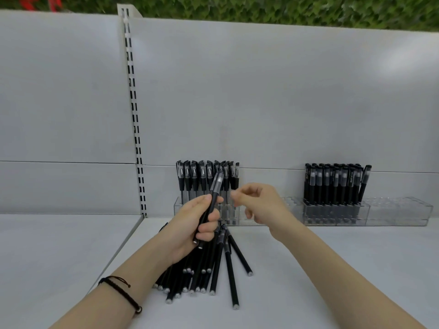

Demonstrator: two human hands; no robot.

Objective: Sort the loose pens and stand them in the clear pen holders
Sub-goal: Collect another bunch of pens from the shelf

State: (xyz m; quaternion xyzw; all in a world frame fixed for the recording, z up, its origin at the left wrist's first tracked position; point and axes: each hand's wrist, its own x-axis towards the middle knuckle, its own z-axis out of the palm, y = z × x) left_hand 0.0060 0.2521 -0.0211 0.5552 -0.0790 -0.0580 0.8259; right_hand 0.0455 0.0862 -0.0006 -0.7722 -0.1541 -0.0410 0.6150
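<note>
Matte black pens with silver end studs lie fanned in a loose pile (197, 279) on the white surface (332, 269). The left grip (202, 224) curls round a few held pens (214, 198), frosted caps up. The right grip (259, 205) hovers beside them, loosely curled and empty. Behind, clear plastic holders (399, 211) keep upright pens (332, 186).

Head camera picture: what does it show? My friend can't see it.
The left hand grips black pens above a loose pile on a white shelf; the right hand hovers beside them. Behind, clear holders hold two pen groups.
</note>
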